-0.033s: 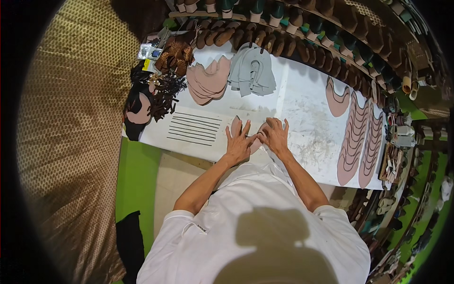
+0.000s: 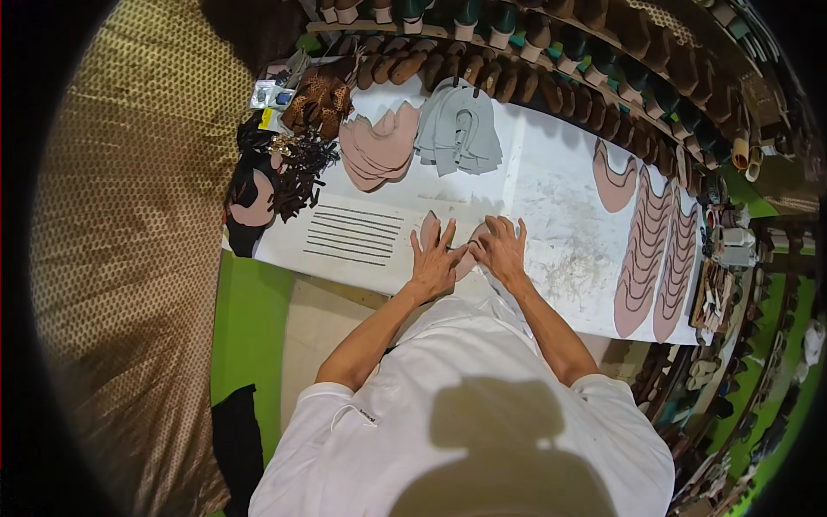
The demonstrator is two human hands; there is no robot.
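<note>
At the near edge of the white worktable, a pink curved shoe-upper piece (image 2: 466, 264) with a dark edge lies beneath my hands. My left hand (image 2: 436, 265) pinches its inner edge with thumb and forefinger, the other fingers raised. Close beside it, my right hand (image 2: 503, 252) pinches the same edge, its outer fingers lifted. My fingers partly cover the piece. Left of my hands, several thin dark strips (image 2: 353, 234) lie in parallel rows on a pale sheet. Beyond them are a stack of pink upper pieces (image 2: 379, 148) and a stack of grey pieces (image 2: 457, 133).
Overlapping pink uppers (image 2: 642, 258) lie in rows at the table's right end, with a single one (image 2: 614, 181) nearby. Dark straps and scraps (image 2: 301, 164) heap at the left. Shelves of shoes (image 2: 534, 82) line the back. A gold patterned curtain (image 2: 138, 258) hangs at left.
</note>
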